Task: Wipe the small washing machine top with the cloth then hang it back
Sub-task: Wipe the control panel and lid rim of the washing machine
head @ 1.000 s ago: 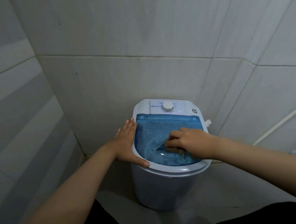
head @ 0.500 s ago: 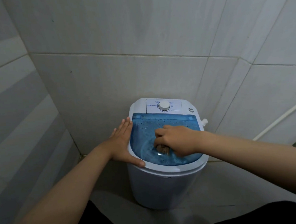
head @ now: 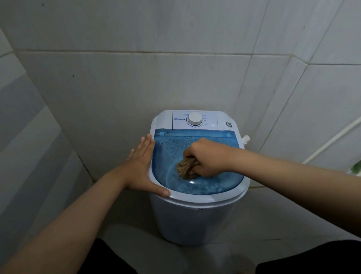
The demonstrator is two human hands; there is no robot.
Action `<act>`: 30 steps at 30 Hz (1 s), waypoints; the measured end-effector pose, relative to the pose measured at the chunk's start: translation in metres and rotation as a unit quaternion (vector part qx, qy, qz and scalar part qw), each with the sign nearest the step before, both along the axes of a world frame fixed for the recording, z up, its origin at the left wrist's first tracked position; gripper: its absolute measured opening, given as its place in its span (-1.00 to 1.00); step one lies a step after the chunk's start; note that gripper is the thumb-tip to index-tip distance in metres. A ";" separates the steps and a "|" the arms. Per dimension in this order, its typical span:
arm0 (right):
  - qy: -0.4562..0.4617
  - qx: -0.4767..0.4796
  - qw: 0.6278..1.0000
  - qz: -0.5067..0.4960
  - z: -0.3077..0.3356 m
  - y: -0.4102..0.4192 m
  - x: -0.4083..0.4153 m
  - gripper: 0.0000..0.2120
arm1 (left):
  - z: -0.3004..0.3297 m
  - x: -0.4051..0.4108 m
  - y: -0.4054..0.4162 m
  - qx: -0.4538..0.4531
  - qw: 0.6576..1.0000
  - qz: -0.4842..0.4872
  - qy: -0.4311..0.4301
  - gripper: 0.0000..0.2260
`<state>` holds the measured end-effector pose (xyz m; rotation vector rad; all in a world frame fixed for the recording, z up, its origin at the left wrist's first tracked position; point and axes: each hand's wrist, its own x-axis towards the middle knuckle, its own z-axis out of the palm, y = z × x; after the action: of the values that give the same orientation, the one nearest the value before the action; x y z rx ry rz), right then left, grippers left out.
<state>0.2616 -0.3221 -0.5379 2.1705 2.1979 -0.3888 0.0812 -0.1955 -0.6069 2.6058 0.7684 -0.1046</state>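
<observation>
Brown cloth [head: 185, 167] bunched in our right hand [head: 206, 157], its grip closed on it, pressed to the middle of the blue lid [head: 198, 163] of the washing machine [head: 194, 219], our left hand [head: 142, 168] open, flat against the lid's left rim, white dial [head: 194, 118] at the back edge.

Left hand [head: 142, 169]: flat, palm down, fingers extended and held together, thumb [head: 157, 191] splayed out toward the body. Left forearm runs straight back to the lower left. Right hand [head: 206, 157]: just right of the left hand, curled into a fist, knuckles up, closed around a bunched cloth [head: 185, 167]. Right forearm extends to the lower right.
</observation>
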 end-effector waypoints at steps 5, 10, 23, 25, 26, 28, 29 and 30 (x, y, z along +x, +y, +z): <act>-0.077 -0.065 0.995 0.010 0.012 0.009 -0.014 -0.86 | 0.004 -0.001 -0.004 -0.002 1.000 0.004 0.010 0.38; -0.143 -0.162 0.976 -0.019 0.029 0.018 -0.016 -0.81 | 0.008 -0.002 -0.006 -0.004 1.000 0.006 0.019 0.39; -0.007 0.072 0.997 0.037 0.016 -0.020 -0.014 -0.70 | 0.003 0.000 -0.001 -0.003 1.000 -0.002 0.003 0.43; 0.038 0.074 0.994 0.078 -0.011 -0.029 -0.019 -0.57 | 0.002 0.000 -0.001 -0.001 1.000 -0.002 0.010 0.42; 0.036 0.075 0.992 0.095 -0.022 -0.033 -0.018 -0.52 | 0.002 0.000 -0.001 -0.001 1.000 -0.002 0.012 0.41; 0.036 0.098 0.988 0.111 -0.037 -0.038 -0.012 -0.47 | 0.002 -0.001 -0.002 -0.002 1.000 -0.001 0.012 0.42; 0.040 0.110 0.987 0.114 -0.040 -0.042 -0.008 -0.45 | 0.002 -0.001 -0.002 -0.004 1.000 0.001 0.010 0.42; 0.042 0.116 0.986 0.115 -0.043 -0.045 -0.004 -0.44 | 0.002 -0.001 -0.002 -0.004 1.000 0.002 0.008 0.42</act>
<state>0.2579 -0.3672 -0.5804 1.9989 2.6233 -0.2279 0.0799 -0.1979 -0.6049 2.5982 0.7767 -0.1270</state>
